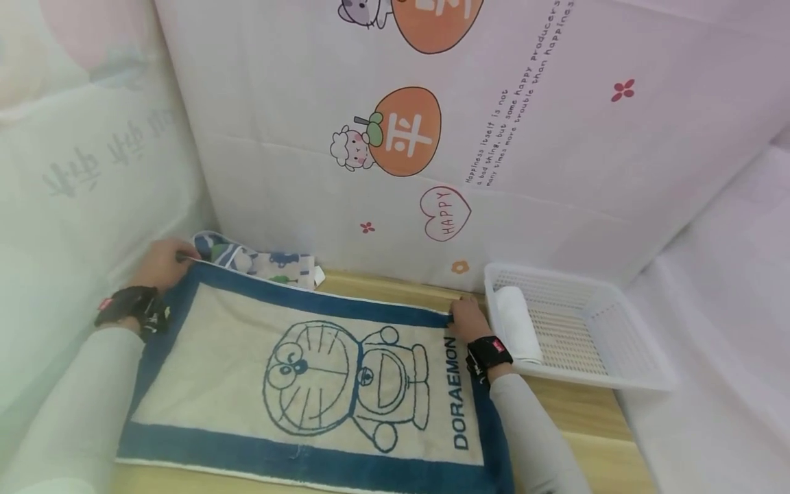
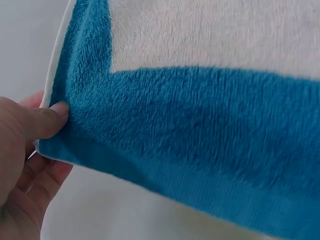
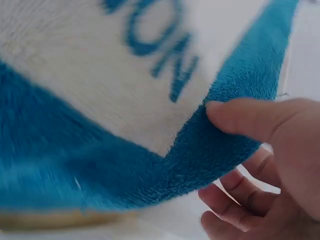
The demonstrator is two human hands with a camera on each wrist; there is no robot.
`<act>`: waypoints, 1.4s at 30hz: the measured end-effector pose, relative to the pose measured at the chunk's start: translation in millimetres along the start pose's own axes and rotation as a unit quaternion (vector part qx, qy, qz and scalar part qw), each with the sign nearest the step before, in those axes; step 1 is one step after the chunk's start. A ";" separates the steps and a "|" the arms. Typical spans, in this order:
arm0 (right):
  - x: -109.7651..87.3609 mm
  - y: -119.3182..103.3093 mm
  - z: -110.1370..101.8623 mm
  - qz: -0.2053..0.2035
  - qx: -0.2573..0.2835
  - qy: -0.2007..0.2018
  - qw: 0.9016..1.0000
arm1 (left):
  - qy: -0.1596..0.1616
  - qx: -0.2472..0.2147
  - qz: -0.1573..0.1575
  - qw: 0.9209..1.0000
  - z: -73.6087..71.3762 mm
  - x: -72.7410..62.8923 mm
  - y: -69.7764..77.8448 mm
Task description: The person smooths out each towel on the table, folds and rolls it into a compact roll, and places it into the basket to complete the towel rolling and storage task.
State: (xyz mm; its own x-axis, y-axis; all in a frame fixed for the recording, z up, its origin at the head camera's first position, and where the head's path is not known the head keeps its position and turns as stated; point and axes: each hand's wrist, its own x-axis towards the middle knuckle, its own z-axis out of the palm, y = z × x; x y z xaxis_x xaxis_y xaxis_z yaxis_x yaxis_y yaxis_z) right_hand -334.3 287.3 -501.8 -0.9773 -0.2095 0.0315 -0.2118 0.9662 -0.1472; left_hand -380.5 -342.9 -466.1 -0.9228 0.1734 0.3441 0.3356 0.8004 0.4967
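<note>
Soft light, lettering (image 3: 171,56) blurred — right wrist view

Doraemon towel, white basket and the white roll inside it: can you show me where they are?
Doraemon towel (image 1: 313,379): head view, on the printed character's face.
White basket (image 1: 574,329): head view, on its bare bottom.
White roll (image 1: 518,326): head view, on its middle.

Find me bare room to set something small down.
Inside the basket, right of the white roll. Bare table also shows between the basket and right sleeve, plus a thin strip between towel and wall. It's crowded at far left, where the left hand, towel and patterned cloth cluster.
</note>
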 end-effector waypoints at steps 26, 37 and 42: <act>-69.5 -13.3 -84.6 0.032 0.067 0.108 0.991 | 0.118 -0.016 0.020 0.993 -38.9 -53.8 36.2; -151.4 -15.3 -22.1 -0.009 0.066 0.049 0.997 | 0.115 0.043 0.084 0.989 -9.4 -148.2 17.6; -170.4 -20.5 -14.2 0.001 0.065 0.067 0.996 | 0.166 0.040 0.095 0.981 -10.3 -167.8 24.5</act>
State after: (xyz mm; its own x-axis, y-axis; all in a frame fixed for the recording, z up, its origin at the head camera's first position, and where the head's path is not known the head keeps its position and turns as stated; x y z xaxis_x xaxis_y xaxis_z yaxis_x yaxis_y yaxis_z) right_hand -163.4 305.3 -490.1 -0.9711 -0.1766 0.1604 -0.2158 0.9370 -0.2746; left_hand -215.4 -358.3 -503.5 -0.7283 0.1384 0.6711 0.4679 0.8160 0.3394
